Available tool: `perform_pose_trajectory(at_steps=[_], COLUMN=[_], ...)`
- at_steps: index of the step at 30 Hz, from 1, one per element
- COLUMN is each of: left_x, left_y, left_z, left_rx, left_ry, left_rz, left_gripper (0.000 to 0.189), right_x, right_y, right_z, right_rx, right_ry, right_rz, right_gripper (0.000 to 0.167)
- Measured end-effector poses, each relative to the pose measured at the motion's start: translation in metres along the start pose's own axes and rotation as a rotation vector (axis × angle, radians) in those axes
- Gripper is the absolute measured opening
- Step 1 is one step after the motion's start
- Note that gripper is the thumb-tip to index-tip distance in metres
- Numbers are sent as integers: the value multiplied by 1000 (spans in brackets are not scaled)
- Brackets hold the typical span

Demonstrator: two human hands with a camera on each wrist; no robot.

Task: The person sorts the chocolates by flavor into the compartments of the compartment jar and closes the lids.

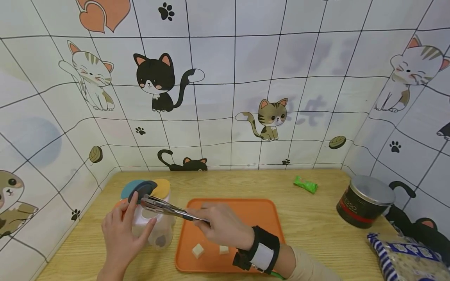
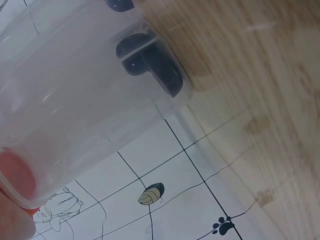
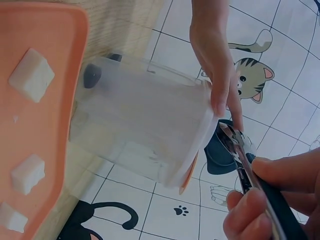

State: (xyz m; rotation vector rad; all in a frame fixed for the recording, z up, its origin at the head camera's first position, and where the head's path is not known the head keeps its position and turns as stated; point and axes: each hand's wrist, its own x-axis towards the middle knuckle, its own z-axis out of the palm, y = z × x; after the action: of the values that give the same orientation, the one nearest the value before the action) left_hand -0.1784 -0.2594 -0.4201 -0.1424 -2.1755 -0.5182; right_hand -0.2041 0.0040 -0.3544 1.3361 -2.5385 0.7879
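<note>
A clear container (image 1: 165,228) with coloured lids stands at the left, several dark pieces (image 2: 150,60) at its bottom. Its dark lid (image 1: 145,189) is tilted up, beside a round opening. My left hand (image 1: 121,230) touches this lid with a fingertip, the thumb spread against the container's side. My right hand (image 1: 225,224) grips metal tongs (image 1: 168,208) with dark handles, their tips right at the raised lid. Whether the tips hold anything cannot be told. Under the right hand lies an orange tray (image 1: 270,218) with white cubes (image 3: 31,75) on it.
At the right stand a dark tin (image 1: 365,201) with a silver lid and a blue-and-white printed bag (image 1: 411,257). A small green packet (image 1: 306,184) lies toward the back of the wooden table. A cat-patterned wall covering (image 1: 225,97) encloses the table's back and sides.
</note>
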Motion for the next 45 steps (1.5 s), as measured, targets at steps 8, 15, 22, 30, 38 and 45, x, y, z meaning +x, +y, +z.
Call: perform_pose_trajectory(at_steps=[8, 15, 22, 30, 38, 45], left_x=[3, 5, 4, 2, 1, 1], left_y=[4, 4, -1, 1, 0, 3], left_z=[3, 7, 9, 6, 0, -1], left_rx=[-14, -20, -9, -9, -2, -12], left_ry=[-18, 0, 17, 38, 22, 17], left_rz=[9, 33, 34, 33, 15, 10], left_gripper=[78, 80, 81, 79, 81, 79], right_x=[-5, -12, -31, -95, -184, -240], right_y=[3, 5, 16, 65, 118, 130], right_z=[-1, -8, -20, -37, -58, -68], right_rx=[33, 129, 155, 0, -233, -431], right_ry=[-2, -12, -11, 154, 188, 128], right_rz=[23, 84, 163, 295, 675, 833], right_gripper=[36, 38, 40, 41, 44, 48])
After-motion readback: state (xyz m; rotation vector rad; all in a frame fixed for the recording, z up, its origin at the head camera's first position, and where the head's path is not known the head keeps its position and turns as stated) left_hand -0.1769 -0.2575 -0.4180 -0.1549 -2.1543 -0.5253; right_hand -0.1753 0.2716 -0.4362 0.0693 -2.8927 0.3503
